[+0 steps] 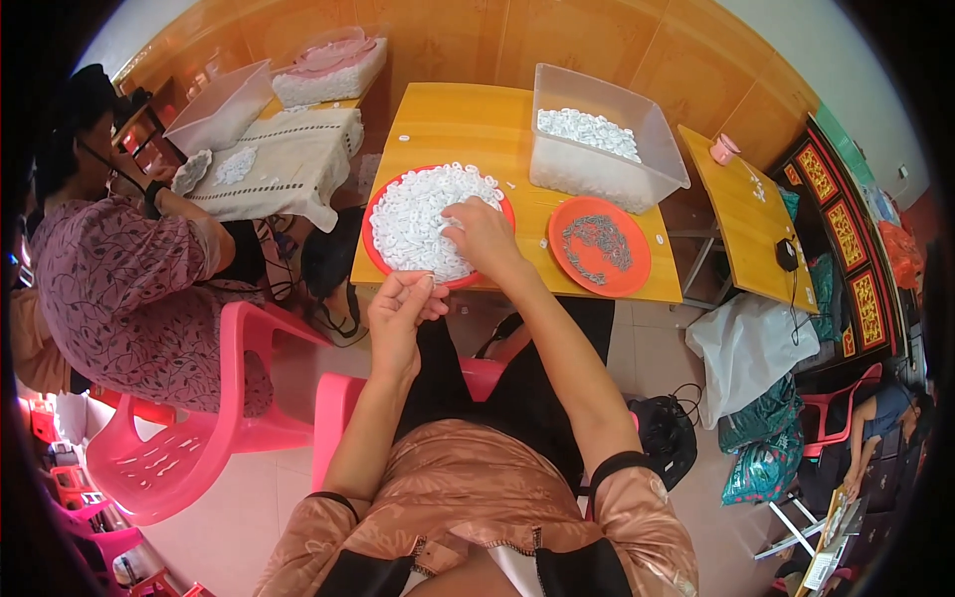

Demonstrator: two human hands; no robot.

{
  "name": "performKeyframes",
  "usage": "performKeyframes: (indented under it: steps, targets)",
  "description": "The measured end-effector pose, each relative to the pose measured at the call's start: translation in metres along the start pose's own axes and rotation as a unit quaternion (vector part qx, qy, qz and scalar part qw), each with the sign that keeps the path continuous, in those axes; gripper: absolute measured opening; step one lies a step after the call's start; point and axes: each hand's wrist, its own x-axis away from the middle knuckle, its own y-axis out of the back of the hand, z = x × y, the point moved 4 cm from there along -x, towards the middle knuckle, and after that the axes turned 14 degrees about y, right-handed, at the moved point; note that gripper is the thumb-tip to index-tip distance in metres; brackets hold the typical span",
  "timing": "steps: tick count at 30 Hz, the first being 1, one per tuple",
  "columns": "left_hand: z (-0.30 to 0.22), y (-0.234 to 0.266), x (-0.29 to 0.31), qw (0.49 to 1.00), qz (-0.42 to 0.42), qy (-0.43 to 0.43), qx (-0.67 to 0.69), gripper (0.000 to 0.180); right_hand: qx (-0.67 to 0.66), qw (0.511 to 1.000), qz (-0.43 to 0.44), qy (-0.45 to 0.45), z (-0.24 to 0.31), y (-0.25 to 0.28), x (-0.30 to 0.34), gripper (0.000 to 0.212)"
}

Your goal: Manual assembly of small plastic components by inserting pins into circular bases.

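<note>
Pieces point(428, 209) in basin point(369, 244) on table point(458, 114), plate point(639, 261) right of basin, metal bits point(604, 242) on plate, bin point(597, 179) behind plate

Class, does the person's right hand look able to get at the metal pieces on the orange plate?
Likely yes: the right hand is at the white ring-like pieces, left of the orange plate, and nothing visible covers the metal pieces or blocks the way.

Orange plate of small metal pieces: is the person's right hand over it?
No, the right hand is at the white pieces in the red tray.
</note>
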Motion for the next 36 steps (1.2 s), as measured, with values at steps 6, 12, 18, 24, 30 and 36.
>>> performKeyframes:
  steps: [6, 12, 18, 24, 30, 36]
  targets:
    - [-0.002, 0.005, -0.002, 1.000, -0.001, 0.006, 0.020, 0.013, 0.124, 0.981, 0.148, 0.037, -0.018, -0.045, -0.010, 0.016]
    - [-0.001, 0.006, -0.002, 0.999, 0.000, 0.016, 0.038, 0.012, 0.082, 0.993, 0.082, 0.009, -0.022, -0.039, -0.010, 0.015]
    - [0.001, 0.006, -0.005, 0.997, 0.016, 0.034, 0.066, 0.012, -0.328, 0.922, -0.031, -0.205, -0.001, 0.001, 0.010, 0.020]
    - [0.001, -0.008, 0.003, 0.987, 0.089, 0.052, 0.120, 0.012, -0.549, 0.786, -0.030, -0.281, 0.051, 0.034, 0.045, 0.020]
    - [0.002, -0.024, 0.014, 0.980, 0.137, 0.063, 0.126, 0.012, -0.568, 0.783, -0.062, -0.248, 0.068, 0.049, 0.065, 0.019]
    - [0.004, -0.033, 0.017, 0.986, 0.125, 0.066, 0.084, 0.011, -0.581, 0.768, -0.104, -0.248, 0.074, 0.056, 0.074, 0.020]
